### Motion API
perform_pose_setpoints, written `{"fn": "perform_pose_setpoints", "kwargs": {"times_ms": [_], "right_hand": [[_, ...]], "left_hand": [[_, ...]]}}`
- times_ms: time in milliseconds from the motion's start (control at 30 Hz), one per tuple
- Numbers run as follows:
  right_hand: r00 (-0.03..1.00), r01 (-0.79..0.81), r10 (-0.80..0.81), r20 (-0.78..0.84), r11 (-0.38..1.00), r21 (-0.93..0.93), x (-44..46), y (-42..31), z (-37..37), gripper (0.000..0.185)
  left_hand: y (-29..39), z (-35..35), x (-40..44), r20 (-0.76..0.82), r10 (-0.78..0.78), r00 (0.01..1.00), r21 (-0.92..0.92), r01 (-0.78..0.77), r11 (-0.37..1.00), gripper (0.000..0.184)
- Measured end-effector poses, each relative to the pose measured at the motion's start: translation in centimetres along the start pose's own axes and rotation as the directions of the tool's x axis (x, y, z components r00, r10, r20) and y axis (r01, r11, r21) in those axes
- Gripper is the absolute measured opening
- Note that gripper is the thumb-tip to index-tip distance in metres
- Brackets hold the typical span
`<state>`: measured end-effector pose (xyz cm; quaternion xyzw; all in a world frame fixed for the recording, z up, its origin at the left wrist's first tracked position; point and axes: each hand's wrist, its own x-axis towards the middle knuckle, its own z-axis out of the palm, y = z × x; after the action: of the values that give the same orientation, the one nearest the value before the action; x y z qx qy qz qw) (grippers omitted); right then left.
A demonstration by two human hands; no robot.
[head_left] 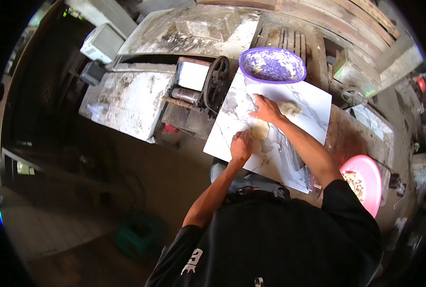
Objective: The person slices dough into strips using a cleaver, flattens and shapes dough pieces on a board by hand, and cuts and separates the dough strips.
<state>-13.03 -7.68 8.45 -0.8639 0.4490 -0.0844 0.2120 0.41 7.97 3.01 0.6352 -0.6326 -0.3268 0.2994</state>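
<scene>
A flat dough round [260, 130] on a marble-patterned surface [318, 101]

Take the purple tub [270, 72] as the mark. The white, grey-veined surface has the tub at its far edge and spreads from there toward the person [280, 234], who wears a black shirt. Well to the left of the tub lies a stained slab [127, 98] with a crumpled clear bag [97, 111] on it. Between slab and tub stands a roller machine [192, 79] with a large dark wheel [216, 85]. The tub itself is oval, its inside smeared with pale residue (flour or dough, I cannot tell which). A pink basin [375, 179] of pale pieces is well apart from the tub, off to the right and nearer the person.

On the tub's near side, the right hand [265, 109] is spread, palm down, with nothing visible in its grasp; what its palm may cover is hidden. The left hand [241, 146], farther from the tub, has its fingers curled at the left edge of the dough round; whether they pinch it, I cannot tell. The round lies nearer the person than the tub, between the hands. A dough lump [293, 110] sits closer to the tub, partly behind the right wrist.
</scene>
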Motion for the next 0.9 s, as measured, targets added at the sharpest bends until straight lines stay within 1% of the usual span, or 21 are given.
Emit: {"fn": "perform_pose_setpoints", "kwargs": {"times_ms": [67, 100, 133, 200, 233, 267, 300, 333, 367, 400, 433, 467, 533, 567, 600, 633, 700, 733, 800, 867, 900], "right_hand": [[0.953, -0.184, 0.258, -0.159, 0.91, 0.372, -1.1, -0.1, -1.0, 0.072], [0.906, -0.157, 0.303, -0.295, 0.889, 0.43, -1.7, 1.0, -0.2, 0.066], [0.896, -0.166, 0.321, -0.307, 0.883, 0.439, -2.9, 1.2, -0.6, 0.066], [0.814, -0.098, 0.4, -0.421, 0.808, 0.581, -6.3, 1.1, -1.4, 0.062], [0.792, -0.061, 0.432, -0.432, 0.759, 0.648, -8.2, 0.9, -1.7, 0.059], [0.78, -0.064, 0.446, -0.439, 0.755, 0.653, -10.1, 1.1, -1.2, 0.059], [0.739, -0.064, 0.528, -0.419, 0.674, 0.736, -11.9, 1.4, -0.6, 0.059], [0.696, -0.056, 0.604, -0.389, 0.585, 0.809, -13.7, 1.8, 0.1, 0.058], [0.682, -0.055, 0.616, -0.393, 0.58, 0.813, -15.6, 2.1, 0.8, 0.058], [0.632, -0.075, 0.636, -0.442, 0.618, 0.783, -17.5, 2.2, 1.4, 0.056], [0.581, -0.099, 0.651, -0.488, 0.652, 0.751, -19.4, 2.4, 2.3, 0.055], [0.569, -0.102, 0.662, -0.488, 0.646, 0.757, -21.3, 2.5, 3.0, 0.055], [0.537, -0.174, 0.754, -0.378, 0.538, 0.825, -24.2, 2.1, 4.0, 0.051], [0.523, -0.195, 0.782, -0.34, 0.498, 0.845, -25.4, 1.5, 4.2, 0.049], [0.52, -0.16, 0.817, -0.247, 0.378, 0.912, -26.5, 0.0, 3.1, 0.046], [0.522, -0.123, 0.839, -0.152, 0.251, 0.96, -27.4, -0.9, 2.6, 0.043], [0.525, -0.101, 0.831, -0.183, 0.275, 0.956, -28.4, -1.1, 3.8, 0.041], [0.532, -0.082, 0.819, -0.214, 0.301, 0.95, -28.7, -1.1, 4.3, 0.04], [0.549, -0.071, 0.815, -0.187, 0.268, 0.961, -29.3, -1.5, 4.6, 0.041], [0.568, -0.061, 0.807, -0.16, 0.235, 0.97, -29.3, -2.1, 4.8, 0.041], [0.588, -0.038, 0.798, -0.131, 0.189, 0.981, -29.2, -2.3, 4.8, 0.042]], "left_hand": [[-0.4, 1.6, 0.9, -0.12, -0.072, 0.99, 0.217, 0.097, 0.971, 0.035], [0.5, 1.7, 1.1, -0.143, -0.095, 0.985, 0.24, 0.128, 0.962, 0.033], [1.8, 1.7, 1.2, -0.126, -0.079, 0.989, 0.252, 0.109, 0.962, 0.033], [4.0, 1.8, 1.5, -0.089, -0.187, 0.978, 0.319, 0.206, 0.925, 0.038], [4.2, 2.3, 1.7, -0.077, -0.174, 0.982, 0.328, 0.19, 0.926, 0.038], [4.4, 2.7, 1.9, -0.103, -0.219, 0.97, 0.326, 0.241, 0.914, 0.04], [4.4, 3.1, 2.2, -0.13, -0.261, 0.956, 0.323, 0.29, 0.901, 0.042], [3.8, 3.5, 2.8, -0.119, -0.249, 0.961, 0.332, 0.275, 0.902, 0.042], [2.9, 3.6, 3.5, -0.13, -0.295, 0.946, 0.264, 0.32, 0.91, 0.042], [2.4, 3.6, 4.0, -0.137, -0.345, 0.929, 0.195, 0.366, 0.91, 0.042], [2.5, 3.2, 4.4, -0.138, -0.354, 0.925, 0.205, 0.376, 0.904, 0.038], [2.7, 2.9, 4.7, -0.127, -0.347, 0.929, 0.216, 0.367, 0.905, 0.038], [3.5, 2.1, 5.4, -0.053, -0.364, 0.93, 0.236, 0.366, 0.9, 0.036], [3.3, 1.9, 5.8, -0.012, -0.333, 0.943, 0.242, 0.326, 0.914, 0.036], [3.1, 2.0, 6.1, -0.008, -0.33, 0.944, 0.248, 0.322, 0.914, 0.036], [2.9, 2.1, 6.2, -0.065, -0.327, 0.943, 0.223, 0.333, 0.916, 0.035], [2.7, 2.5, 5.9, -0.215, -0.294, 0.931, 0.154, 0.33, 0.931, 0.034], [2.1, 2.5, 6.3, -0.211, -0.289, 0.934, 0.159, 0.325, 0.932, 0.034], [0.9, 2.2, 7.5, 0.007, -0.375, 0.927, 0.133, 0.371, 0.919, 0.034], [0.5, 2.8, 7.6, -0.022, -0.342, 0.939, 0.095, 0.343, 0.935, 0.032], [0.6, 2.9, 7.8, 0.016, -0.369, 0.929, -0.012, 0.369, 0.929, 0.031]]}}
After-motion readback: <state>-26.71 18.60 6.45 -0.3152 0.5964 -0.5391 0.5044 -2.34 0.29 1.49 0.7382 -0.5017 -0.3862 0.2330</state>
